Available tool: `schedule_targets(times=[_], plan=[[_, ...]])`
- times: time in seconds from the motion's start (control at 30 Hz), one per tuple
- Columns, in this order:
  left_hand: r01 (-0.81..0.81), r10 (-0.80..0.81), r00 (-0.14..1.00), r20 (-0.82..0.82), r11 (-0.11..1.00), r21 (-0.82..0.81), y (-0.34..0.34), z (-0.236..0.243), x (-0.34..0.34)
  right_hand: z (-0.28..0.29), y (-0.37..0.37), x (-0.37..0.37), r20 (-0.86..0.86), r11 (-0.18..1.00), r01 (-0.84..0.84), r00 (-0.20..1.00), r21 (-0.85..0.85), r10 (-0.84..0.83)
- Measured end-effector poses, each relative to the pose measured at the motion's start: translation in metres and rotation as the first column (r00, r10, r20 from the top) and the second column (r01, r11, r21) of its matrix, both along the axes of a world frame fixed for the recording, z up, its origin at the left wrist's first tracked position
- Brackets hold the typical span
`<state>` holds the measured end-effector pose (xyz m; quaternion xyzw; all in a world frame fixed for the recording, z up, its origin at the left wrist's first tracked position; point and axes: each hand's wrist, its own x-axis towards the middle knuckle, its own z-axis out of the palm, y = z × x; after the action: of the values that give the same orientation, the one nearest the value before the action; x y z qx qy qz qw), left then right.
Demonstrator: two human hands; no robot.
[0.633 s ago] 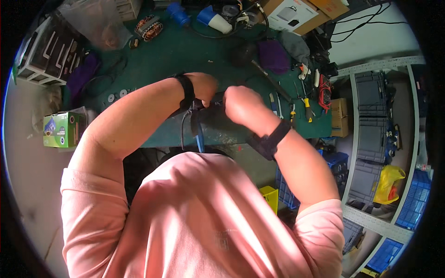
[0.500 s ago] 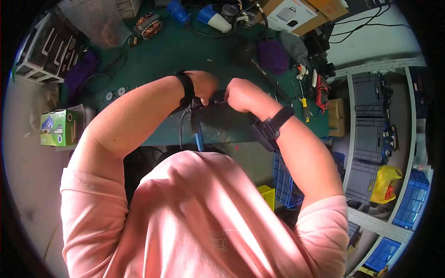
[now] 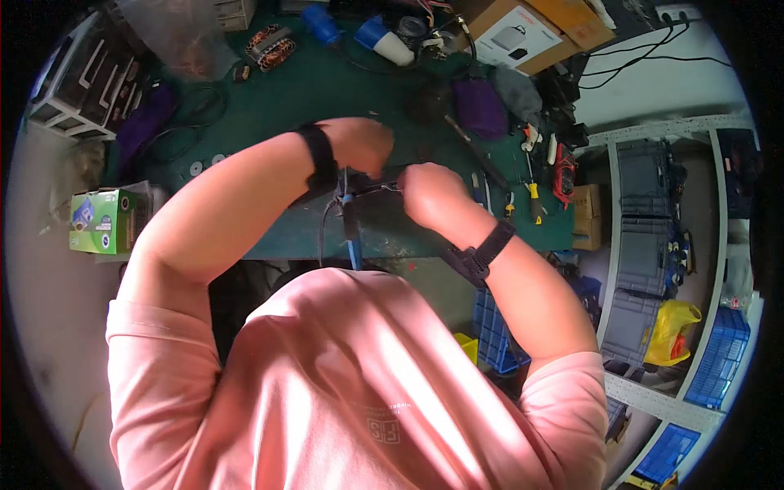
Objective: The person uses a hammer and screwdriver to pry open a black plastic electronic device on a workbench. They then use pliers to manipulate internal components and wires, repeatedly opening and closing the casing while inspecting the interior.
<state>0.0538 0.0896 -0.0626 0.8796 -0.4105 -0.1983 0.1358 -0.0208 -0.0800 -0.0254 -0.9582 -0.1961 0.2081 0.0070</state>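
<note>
My left hand (image 3: 357, 143) is over the near part of the green bench, curled downward and a little blurred; its fingertips are hidden. To its right, my right hand (image 3: 436, 194) is closed in a fist. A slim dark piece with a metallic part (image 3: 379, 189) runs from the right fist toward the space below my left hand; its kind is unclear. Beneath the left hand, a blue-and-black handle (image 3: 353, 237) points down toward my body. A dark cable (image 3: 321, 233) hangs beside that handle. Both wrists wear black straps.
The green workbench (image 3: 343, 102) carries a copper-wound coil (image 3: 270, 49), blue connectors (image 3: 384, 42) and a cardboard box (image 3: 523, 37). On the right lie a yellow-handled screwdriver (image 3: 535, 200) and a red tool (image 3: 564, 174). Shelves with grey crates (image 3: 643, 257) stand farther right.
My left hand has risen slightly, and my right hand has shifted right and down. More of the metallic piece now shows between them. The whole view has shifted slightly.
</note>
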Motion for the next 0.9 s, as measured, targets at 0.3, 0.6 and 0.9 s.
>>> schedule_targets(times=[0.3, 0.6, 0.9], plan=[[0.048, 0.155, 0.912, 0.379, 0.879, -0.474, 0.078, -0.007, -0.141, -0.005, -0.011, -0.002, 0.021, 0.991, 0.055, 0.998, 0.122, -0.058], [-0.331, 0.501, 0.865, -0.035, 0.516, -0.79, 0.014, -0.04, -0.122, -0.005, -0.015, -0.002, 0.023, 0.994, 0.062, 0.998, 0.093, -0.065], [-0.78, 0.609, 0.515, -0.603, 0.041, -0.624, -0.006, -0.06, -0.093, -0.014, -0.011, -0.007, 0.094, 0.983, 0.072, 0.992, 0.167, -0.089]])
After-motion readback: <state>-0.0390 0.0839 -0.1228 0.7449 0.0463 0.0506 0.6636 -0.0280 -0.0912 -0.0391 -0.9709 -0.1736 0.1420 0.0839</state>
